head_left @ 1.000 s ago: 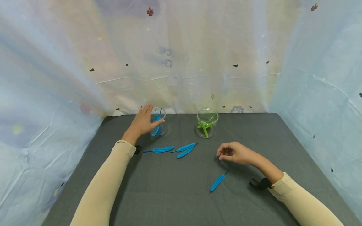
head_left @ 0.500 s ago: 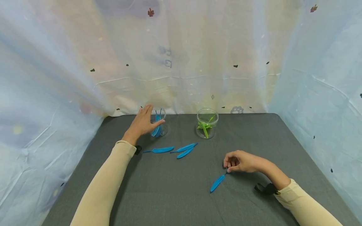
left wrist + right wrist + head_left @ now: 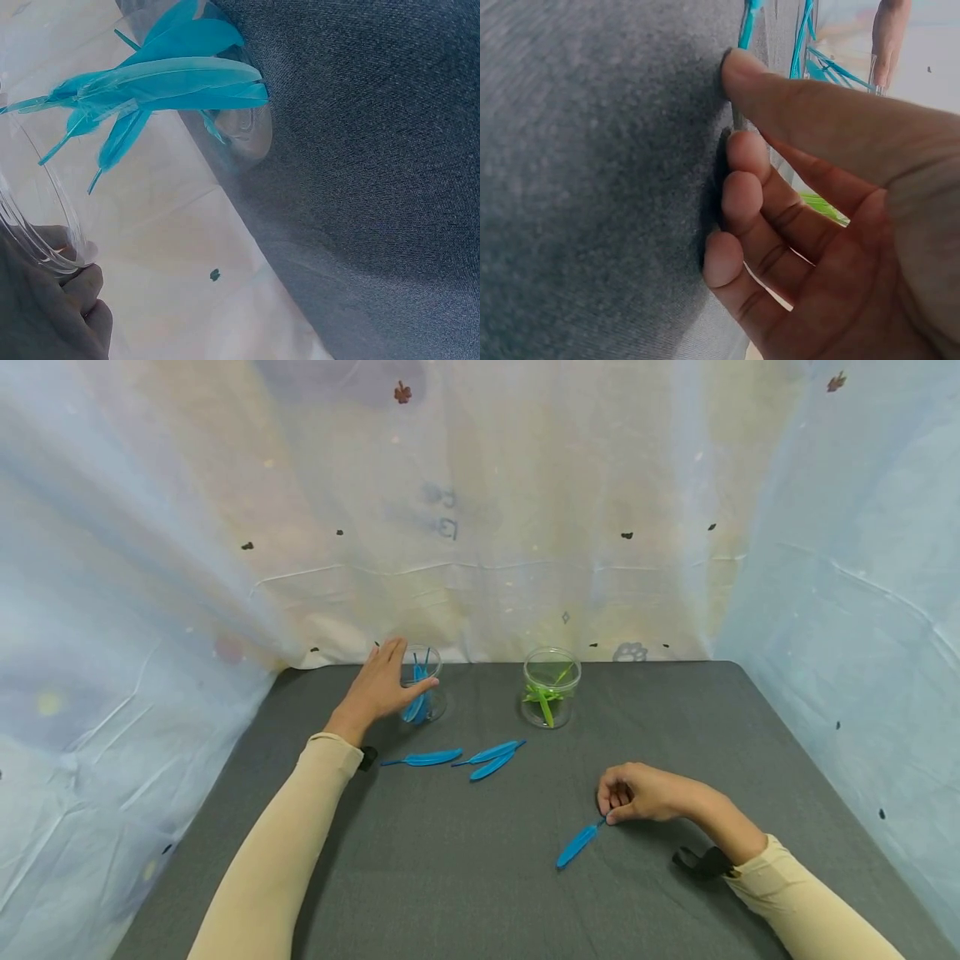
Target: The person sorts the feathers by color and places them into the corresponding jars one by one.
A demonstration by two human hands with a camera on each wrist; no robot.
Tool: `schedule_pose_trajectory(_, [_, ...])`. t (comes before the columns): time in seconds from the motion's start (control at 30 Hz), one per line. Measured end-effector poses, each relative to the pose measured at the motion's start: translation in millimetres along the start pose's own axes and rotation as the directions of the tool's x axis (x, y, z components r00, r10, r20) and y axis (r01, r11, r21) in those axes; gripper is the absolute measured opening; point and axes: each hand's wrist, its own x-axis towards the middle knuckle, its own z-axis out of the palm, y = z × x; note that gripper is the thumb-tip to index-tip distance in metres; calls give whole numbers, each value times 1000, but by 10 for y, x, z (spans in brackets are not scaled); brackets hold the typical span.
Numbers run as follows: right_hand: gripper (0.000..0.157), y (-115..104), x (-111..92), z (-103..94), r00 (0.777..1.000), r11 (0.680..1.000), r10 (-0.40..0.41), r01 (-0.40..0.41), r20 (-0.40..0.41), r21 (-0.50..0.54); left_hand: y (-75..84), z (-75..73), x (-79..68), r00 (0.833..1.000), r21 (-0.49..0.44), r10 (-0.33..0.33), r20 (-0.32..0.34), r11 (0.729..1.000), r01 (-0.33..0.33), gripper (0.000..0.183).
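My left hand (image 3: 381,687) holds a clear jar (image 3: 438,705) near its rim at the back left, thumb across the front. In the left wrist view several blue feathers (image 3: 172,86) stand in that jar, quills toward the opening. At the right front, my right hand (image 3: 647,793) pinches the quill end of a blue feather (image 3: 577,847), which lies on the cloth with its vane pointing toward me. The right wrist view shows the thumb (image 3: 754,79) against the quill and the other fingers curled; the index fingertip is mostly hidden.
A second clear jar (image 3: 528,706) with green feathers (image 3: 545,700) stands at the back, right of the first. Three blue feathers (image 3: 432,758) lie in a row across the middle of the grey cloth (image 3: 465,877). A pale curtain (image 3: 510,510) hangs behind and at both sides.
My right hand has come toward me and slightly right, down to the near feather, and now pinches its quill. The left hand has stayed at the jar.
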Motion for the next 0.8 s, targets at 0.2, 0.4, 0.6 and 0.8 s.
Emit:
schedule_pose_trajectory(0.2, [7,-46,3,-2,1000,1000,2,-2,7,-15,6,-2,5,1000,-2,0,4,1000,0,110])
schedule_pose_trajectory(0.4, [9,-36,3,-10,1000,1000,11,-10,20,-21,2,-7,4,1000,-3,1,4,1000,-1,109])
schedule_pose_trajectory(0.6, [13,-46,25,-39,1000,1000,4,-4,1,23,5,-14,-5,1000,-5,-4,7,1000,4,110])
schedule_pose_trajectory(0.8, [11,-46,80,-58,998,997,0,4,-55,71,21,-17,-3,1000,-5,-2,8,1000,2,110])
